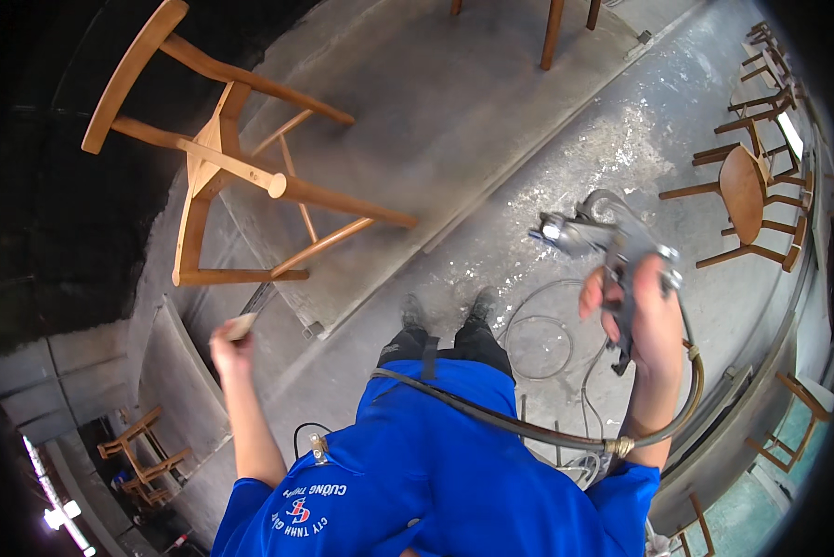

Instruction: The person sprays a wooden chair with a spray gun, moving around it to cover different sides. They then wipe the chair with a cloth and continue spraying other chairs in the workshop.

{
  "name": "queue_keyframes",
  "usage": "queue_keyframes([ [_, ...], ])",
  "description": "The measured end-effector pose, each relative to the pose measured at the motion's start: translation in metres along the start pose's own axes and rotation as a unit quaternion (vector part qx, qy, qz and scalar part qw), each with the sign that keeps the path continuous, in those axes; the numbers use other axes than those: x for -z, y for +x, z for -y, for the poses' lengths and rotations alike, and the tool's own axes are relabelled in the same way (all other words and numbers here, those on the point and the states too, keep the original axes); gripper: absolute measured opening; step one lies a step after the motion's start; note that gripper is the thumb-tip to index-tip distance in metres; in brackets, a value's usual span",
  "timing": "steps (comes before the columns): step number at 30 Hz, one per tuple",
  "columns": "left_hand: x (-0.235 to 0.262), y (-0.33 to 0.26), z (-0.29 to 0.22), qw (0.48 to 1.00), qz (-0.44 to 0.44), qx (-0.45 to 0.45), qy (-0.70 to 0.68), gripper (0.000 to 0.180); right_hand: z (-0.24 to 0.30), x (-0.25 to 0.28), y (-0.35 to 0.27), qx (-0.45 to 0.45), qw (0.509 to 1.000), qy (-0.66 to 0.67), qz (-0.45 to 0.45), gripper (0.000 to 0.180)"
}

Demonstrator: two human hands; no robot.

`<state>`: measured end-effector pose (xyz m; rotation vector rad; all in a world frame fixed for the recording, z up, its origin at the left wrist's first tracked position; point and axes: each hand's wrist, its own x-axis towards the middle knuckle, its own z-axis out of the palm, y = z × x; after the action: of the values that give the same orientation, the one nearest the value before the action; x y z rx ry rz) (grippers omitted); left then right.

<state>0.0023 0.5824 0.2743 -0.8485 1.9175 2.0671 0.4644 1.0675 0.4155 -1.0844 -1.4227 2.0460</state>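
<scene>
My right hand (642, 311) grips a grey metal spray gun (595, 234) by its handle, nozzle pointing left; a hose (491, 416) runs from it across my blue shirt. My left hand (231, 343) is closed around a small pale object (243, 325), raised toward the lower part of a wooden chair frame (231, 172) that stands tilted on a grey platform (417, 111). The spray gun is well to the right of that chair, apart from it.
Several wooden chairs (751, 186) stand at the right along a wall, more (143, 455) at the lower left. Hose loops (538, 325) lie on the speckled concrete floor by my feet (445, 311). Other chair legs (552, 32) show at the top.
</scene>
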Motion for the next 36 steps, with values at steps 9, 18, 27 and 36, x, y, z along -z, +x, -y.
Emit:
queue_keyframes([
  [9, -0.032, -0.118, 0.181, 0.902, 0.194, 0.316, 0.22, 0.024, -0.071, 0.001, 0.03, -0.115, 0.956, -0.249, -0.104, 0.049],
  [18, 0.028, -0.049, 0.164, 0.9, 0.312, 0.255, 0.167, 0.026, -0.087, -0.141, -0.108, -0.011, 0.975, -0.215, -0.052, 0.056],
  [27, 0.148, 0.0, 0.15, 0.818, 0.436, 0.197, 0.32, 0.047, -0.141, -0.307, -0.203, 0.046, 0.978, -0.203, -0.032, 0.042],
  [36, 0.225, 0.008, 0.144, 0.914, 0.323, 0.021, 0.244, 0.034, -0.169, -0.377, -0.199, 0.087, 0.969, -0.192, -0.128, 0.011],
])
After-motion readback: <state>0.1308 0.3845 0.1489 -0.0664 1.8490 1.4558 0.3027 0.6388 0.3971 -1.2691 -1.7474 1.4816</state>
